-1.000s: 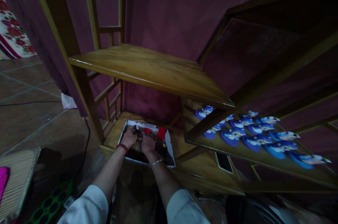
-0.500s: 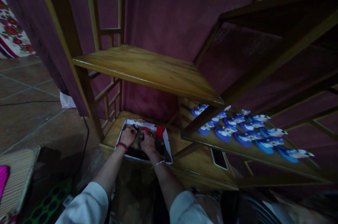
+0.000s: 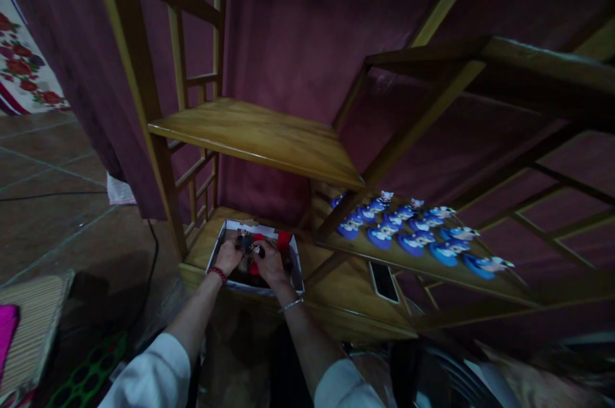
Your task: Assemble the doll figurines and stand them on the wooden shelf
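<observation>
Both my hands are inside a shallow white cardboard box (image 3: pixel 298 267) on the low wooden shelf. My left hand (image 3: pixel 229 257), with a red bead bracelet at the wrist, is closed on a small dark figurine (image 3: pixel 244 239). My right hand (image 3: pixel 270 263), wearing a silver bracelet, pinches another small dark figurine (image 3: pixel 258 250) close beside the first. A red piece (image 3: pixel 283 241) sits near the box's back right corner, and more red shows between and under my hands. Dim light hides the finer details of the box's contents.
Rows of blue and purple figurines (image 3: pixel 416 240) stand on the shelf to the right. A phone-like dark rectangle (image 3: pixel 384 281) lies below them. A wooden shelf board (image 3: pixel 264 139) juts out above the box. A green tray with holes (image 3: pixel 89 369) is on the floor at left.
My view has shifted, so the shelves appear further left. The two dark figurines are now raised and more visible between my hands, and red shows beneath my right hand.
</observation>
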{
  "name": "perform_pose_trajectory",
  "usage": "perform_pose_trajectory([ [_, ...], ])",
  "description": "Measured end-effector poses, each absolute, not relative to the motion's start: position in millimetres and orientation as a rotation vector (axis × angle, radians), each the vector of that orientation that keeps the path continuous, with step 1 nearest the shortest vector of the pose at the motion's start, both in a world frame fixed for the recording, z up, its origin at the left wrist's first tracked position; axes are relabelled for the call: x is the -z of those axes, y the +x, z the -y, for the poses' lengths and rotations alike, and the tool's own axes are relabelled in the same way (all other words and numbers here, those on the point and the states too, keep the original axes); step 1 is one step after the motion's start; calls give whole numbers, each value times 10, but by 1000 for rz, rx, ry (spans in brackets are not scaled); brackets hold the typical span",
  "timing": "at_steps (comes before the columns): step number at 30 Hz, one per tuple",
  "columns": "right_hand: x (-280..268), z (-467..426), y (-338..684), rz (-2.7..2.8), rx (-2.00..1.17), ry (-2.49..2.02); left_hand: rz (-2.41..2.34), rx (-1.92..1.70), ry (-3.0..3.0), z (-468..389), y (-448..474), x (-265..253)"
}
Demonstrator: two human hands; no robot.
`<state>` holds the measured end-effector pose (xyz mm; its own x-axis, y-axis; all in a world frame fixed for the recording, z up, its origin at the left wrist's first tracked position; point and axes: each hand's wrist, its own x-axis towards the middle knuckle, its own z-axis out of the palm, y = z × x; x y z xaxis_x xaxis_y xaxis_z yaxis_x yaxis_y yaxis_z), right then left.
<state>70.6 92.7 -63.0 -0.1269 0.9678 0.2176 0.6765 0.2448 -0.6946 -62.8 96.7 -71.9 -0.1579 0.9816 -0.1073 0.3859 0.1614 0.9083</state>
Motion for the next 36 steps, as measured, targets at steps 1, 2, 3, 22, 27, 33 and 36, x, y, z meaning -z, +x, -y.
perform_pose_trajectory([
  [1, 622, -908, 721, 1866, -593, -1495, -1658, -987, 1308, -944, -620, 714],
  [2, 612, -888, 735, 1855, -609, -1493, -1647, -994, 1295, -920, -611, 709],
  [3, 600, -869, 750, 1842, -626, -1498, -1632, -1003, 1284, -897, -600, 702],
  [22, -9, -431, 859, 1836, -637, -1397, -951, -1316, 731, -344, -540, 284],
  [27, -174, -286, 868, 1881, -676, -1291, -861, -1330, 718, -167, -546, 107],
  [33, -349, -124, 935, 1913, -700, -1232, -773, -1307, 752, 43, -567, -88],
  [36, -431, -49, 972, 1917, -715, -1157, -746, -1297, 760, 138, -565, -179],
])
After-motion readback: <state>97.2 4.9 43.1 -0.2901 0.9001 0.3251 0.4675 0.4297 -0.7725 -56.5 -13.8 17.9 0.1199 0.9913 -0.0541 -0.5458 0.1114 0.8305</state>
